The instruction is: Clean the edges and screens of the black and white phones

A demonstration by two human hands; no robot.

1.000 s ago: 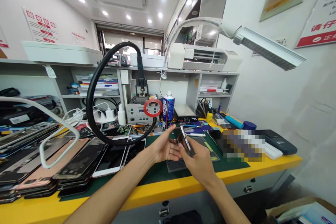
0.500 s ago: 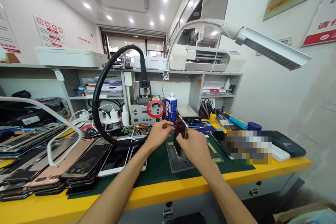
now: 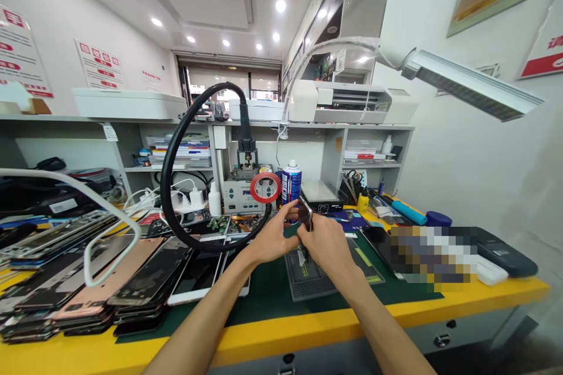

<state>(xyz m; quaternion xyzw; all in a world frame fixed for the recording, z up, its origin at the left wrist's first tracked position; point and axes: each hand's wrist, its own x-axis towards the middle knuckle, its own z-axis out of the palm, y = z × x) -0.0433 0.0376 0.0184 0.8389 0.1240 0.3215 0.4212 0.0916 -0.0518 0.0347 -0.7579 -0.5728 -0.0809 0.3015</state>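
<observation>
A smartphone (image 3: 306, 211) with a dark, shiny face and a bright metal edge is held up and tilted, above a grey textured work pad (image 3: 308, 292). My right hand (image 3: 329, 244) is closed round its right side and lower part. At its left side is my left hand (image 3: 273, 235), thumb and fingers curved onto the phone's edge. Between the hands, a small pale strip (image 3: 301, 256) hangs below the phone; what it is cannot be made out. Fingers cover much of the phone. Beneath everything lies a green mat (image 3: 264, 312) on the yellow bench.
Stacked phone parts (image 3: 145, 278) and a white-framed tablet (image 3: 193, 275) lie left. A black hose (image 3: 169, 170) loops beside my left arm. Behind stand a blue spray can (image 3: 291, 183) and red tape roll (image 3: 265, 187). A dark phone (image 3: 380, 246) lies right; a lamp (image 3: 472, 82) overhangs.
My left hand has moved in and taken the phone's left edge. The phone has turned more edge-on and sits deeper between both hands. The whole view has shifted slightly.
</observation>
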